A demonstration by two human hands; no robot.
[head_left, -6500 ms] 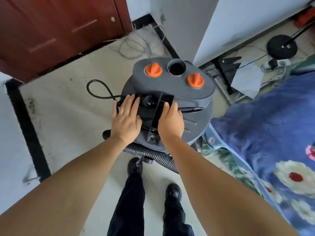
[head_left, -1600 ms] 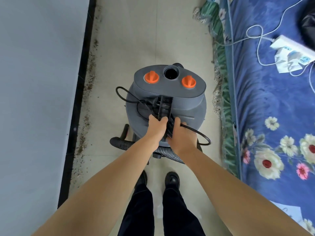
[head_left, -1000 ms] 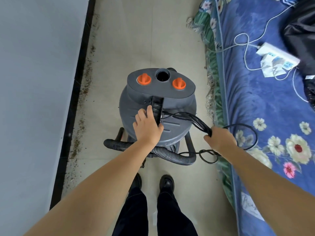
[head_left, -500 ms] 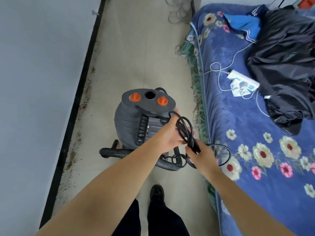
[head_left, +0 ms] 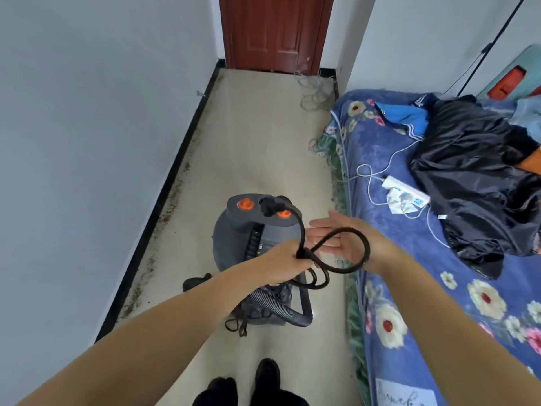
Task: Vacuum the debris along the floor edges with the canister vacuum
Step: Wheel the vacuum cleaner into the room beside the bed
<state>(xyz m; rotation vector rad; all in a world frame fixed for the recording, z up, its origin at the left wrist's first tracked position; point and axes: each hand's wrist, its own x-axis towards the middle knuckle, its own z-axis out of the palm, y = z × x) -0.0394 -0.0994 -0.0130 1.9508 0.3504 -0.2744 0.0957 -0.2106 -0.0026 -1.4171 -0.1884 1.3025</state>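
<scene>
The grey canister vacuum (head_left: pixel 234 238) with two orange knobs stands on the floor in front of me, its ribbed hose (head_left: pixel 278 307) curled at its base. My left hand (head_left: pixel 284 260) is closed around the black power cord (head_left: pixel 351 268), which loops out to the right; the plug (head_left: pixel 269 208) hangs above the vacuum's lid. My right hand (head_left: pixel 333 234) is held flat with fingers spread, inside the cord loop, gripping nothing. Brown debris (head_left: pixel 164 218) lies along the black skirting at the left wall.
A bed with a blue flowered cover (head_left: pixel 439 288) fills the right side, carrying a white power strip (head_left: pixel 405 194) and a black jacket (head_left: pixel 474 186). A red-brown door (head_left: pixel 275 30) closes the corridor's far end, with loose wires (head_left: pixel 316 95) on the floor near it.
My head has tilted up, so the door is now in view. My left hand has taken the cord bundle and lifted it; my right hand has let go and spread flat.
</scene>
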